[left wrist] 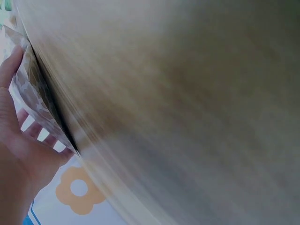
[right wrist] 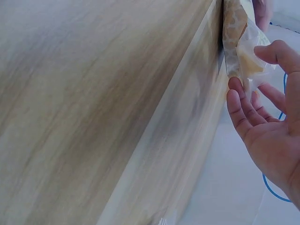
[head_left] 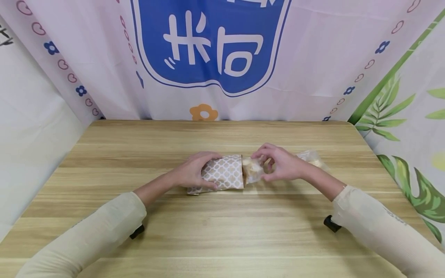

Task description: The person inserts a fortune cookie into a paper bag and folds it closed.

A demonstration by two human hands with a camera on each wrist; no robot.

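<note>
A patterned paper bag [head_left: 223, 175] lies flat on its side near the middle of the wooden tabletop [head_left: 222, 231], its open mouth facing the person's right. The left hand [head_left: 192, 171] lies over the bag's closed end, fingers [head_left: 208, 156] curled along the far edge and the thumb along the near edge, so that it grips the bag and holds it down. At the mouth sits a clear wrapped bread [head_left: 252, 170], partly inside the bag and partly sticking out. The right hand [head_left: 281, 164] is on this bread, its fingers bent round the wrapper and pinching it just beside the bag's mouth. A second clear packet [head_left: 312, 157] lies on the tabletop beyond the right wrist, near it but apart from the bag. In the right wrist view the fingertips [right wrist: 234, 89] touch the wrapper [right wrist: 251, 51] at the bag's edge. The left wrist view shows the palm [left wrist: 18, 150] pressed against the bag [left wrist: 33, 89], the rest blurred. A printed cloth backdrop [head_left: 208, 50] hangs behind the tabletop.
</note>
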